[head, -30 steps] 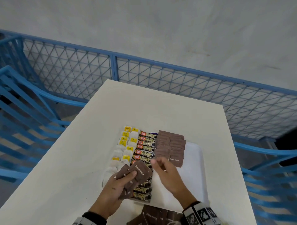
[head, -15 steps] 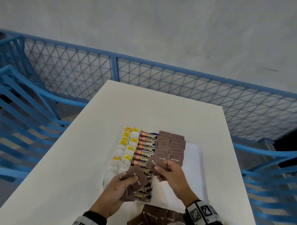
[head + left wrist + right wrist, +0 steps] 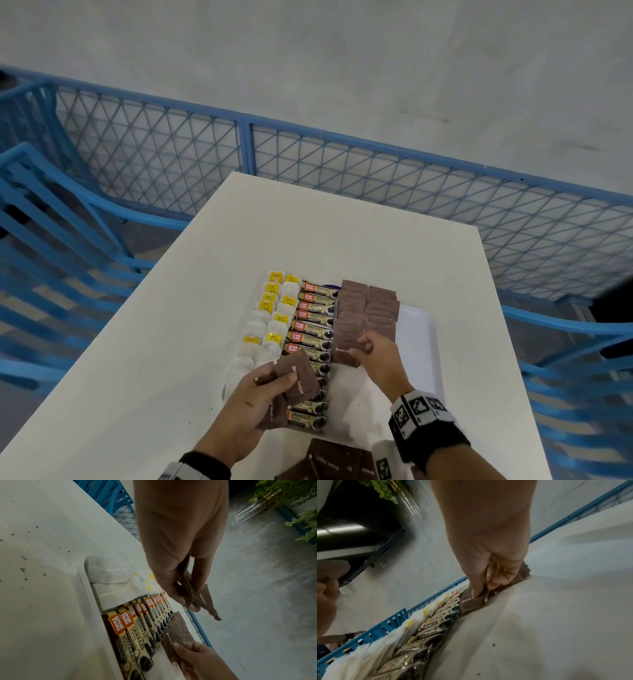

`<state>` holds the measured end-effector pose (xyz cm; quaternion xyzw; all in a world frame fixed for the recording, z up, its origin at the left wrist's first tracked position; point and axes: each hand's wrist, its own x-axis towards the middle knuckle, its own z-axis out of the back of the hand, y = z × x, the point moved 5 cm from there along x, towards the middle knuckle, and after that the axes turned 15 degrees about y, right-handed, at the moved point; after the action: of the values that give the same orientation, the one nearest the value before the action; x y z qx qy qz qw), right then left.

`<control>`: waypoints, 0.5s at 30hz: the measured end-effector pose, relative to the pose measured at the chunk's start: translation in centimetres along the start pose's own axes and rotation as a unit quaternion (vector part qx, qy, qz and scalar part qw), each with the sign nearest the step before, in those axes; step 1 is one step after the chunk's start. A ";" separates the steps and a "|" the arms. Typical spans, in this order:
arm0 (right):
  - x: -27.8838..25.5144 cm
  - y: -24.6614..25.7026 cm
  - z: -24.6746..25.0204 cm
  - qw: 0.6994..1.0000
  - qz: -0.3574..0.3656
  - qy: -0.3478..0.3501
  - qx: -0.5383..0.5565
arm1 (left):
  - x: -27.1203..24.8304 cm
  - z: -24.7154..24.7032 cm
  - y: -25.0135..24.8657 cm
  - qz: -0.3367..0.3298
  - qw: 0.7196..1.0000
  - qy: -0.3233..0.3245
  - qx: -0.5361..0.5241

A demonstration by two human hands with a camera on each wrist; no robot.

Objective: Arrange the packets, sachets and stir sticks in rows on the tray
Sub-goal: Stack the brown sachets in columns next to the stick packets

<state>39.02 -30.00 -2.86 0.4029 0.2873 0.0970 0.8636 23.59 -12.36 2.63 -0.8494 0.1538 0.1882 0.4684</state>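
Observation:
A white tray (image 3: 419, 346) holds rows: white tea bags with yellow tags (image 3: 270, 322), coffee granule sticks (image 3: 313, 329) and brown sugar sachets (image 3: 368, 308). My left hand (image 3: 270, 387) grips a small fan of brown sugar sachets (image 3: 296, 378) above the tray's near end; that fan (image 3: 197, 596) sits between thumb and fingers in the left wrist view. My right hand (image 3: 364, 346) pinches one brown sachet (image 3: 342, 349) and lays it at the near end of the left brown row. Its fingertips (image 3: 477, 595) press on that sachet (image 3: 471, 604).
More brown sachets (image 3: 329, 462) lie loose on the white table (image 3: 154, 359) just below the tray. The tray's right part is bare. Blue mesh railing (image 3: 342, 164) runs behind the table and blue chairs (image 3: 51, 257) stand at both sides.
My right hand took a sachet from the left hand's fan, then carried it forward and down onto the near end of the brown row. The left hand stayed in place.

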 end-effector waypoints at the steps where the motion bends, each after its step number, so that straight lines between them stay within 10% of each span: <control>1: 0.1 0.0 -0.1 1.000 -0.004 -0.004 -0.011 | 0.0 0.1 0.0 0.002 1.000 -0.001 0.001; 9: -2.2 3.3 -0.2 0.992 0.070 -0.082 -0.068 | 0.1 0.3 0.3 0.007 1.000 -0.012 0.015; 15: -6.4 7.1 -3.8 0.976 0.121 0.153 0.096 | 0.7 0.1 0.6 -0.020 1.000 0.004 0.003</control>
<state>32.02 -25.45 3.25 0.4960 0.3735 0.2334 0.7483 23.99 -12.66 1.85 -0.8515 0.1394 0.1748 0.4743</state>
